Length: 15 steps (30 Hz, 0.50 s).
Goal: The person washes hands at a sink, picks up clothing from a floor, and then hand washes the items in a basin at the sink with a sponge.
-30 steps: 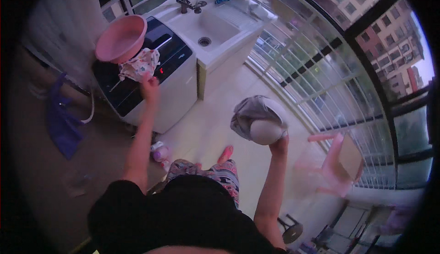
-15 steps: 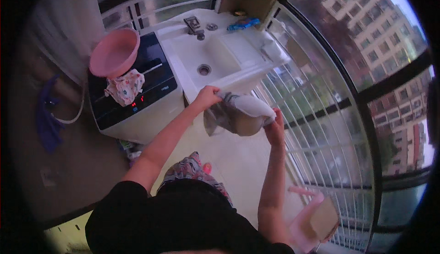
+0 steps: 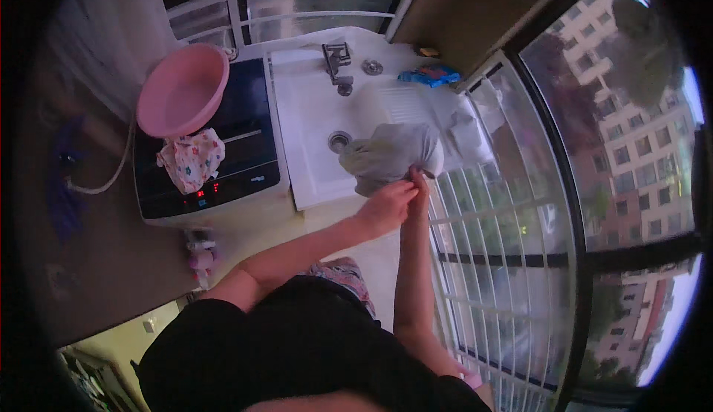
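A person is holding a bunched grey garment [image 3: 390, 158] over the front right corner of a white sink [image 3: 312, 126], both hands meeting at its lower edge. The left hand [image 3: 386, 208] is pinching the fabric with closed fingers; the right hand [image 3: 420, 186] is gripping it just beside. The cloth is hanging crumpled and rounded, pale grey-green, folds gathering toward the hands. A pink basin [image 3: 182, 89] and a floral cloth [image 3: 191, 159] are sitting on the washing machine [image 3: 245, 144] to the left.
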Tool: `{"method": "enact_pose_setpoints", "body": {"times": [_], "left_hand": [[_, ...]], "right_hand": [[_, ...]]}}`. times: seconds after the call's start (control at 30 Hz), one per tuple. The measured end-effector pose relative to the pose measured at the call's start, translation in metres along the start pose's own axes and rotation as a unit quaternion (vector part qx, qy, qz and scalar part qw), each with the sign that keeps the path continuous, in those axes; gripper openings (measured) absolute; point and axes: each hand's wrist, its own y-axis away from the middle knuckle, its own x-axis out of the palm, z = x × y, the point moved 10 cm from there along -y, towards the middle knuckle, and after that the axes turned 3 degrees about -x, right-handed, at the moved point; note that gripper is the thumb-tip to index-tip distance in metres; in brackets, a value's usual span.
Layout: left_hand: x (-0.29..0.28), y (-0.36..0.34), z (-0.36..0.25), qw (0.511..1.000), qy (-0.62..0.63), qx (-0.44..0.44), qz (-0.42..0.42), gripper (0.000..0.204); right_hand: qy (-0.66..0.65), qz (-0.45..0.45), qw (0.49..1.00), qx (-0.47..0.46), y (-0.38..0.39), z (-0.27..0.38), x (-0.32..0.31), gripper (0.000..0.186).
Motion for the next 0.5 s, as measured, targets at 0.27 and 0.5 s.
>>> {"method": "enact_pose_setpoints", "body": {"times": [0.27,0.5], "left_hand": [[0.01,0.031,0.247,0.815,0.257,-0.519,0.009,0.034],[-0.042,0.038,0.299,0.839,0.001,-0.51,-0.19,0.046]], "right_hand": [[0.071,0.031,0.979,0.189,-0.085,-0.05,0.041,0.037],[0.251,0.117,0.937,0.214,-0.179,-0.057,0.012,0.043]]}}
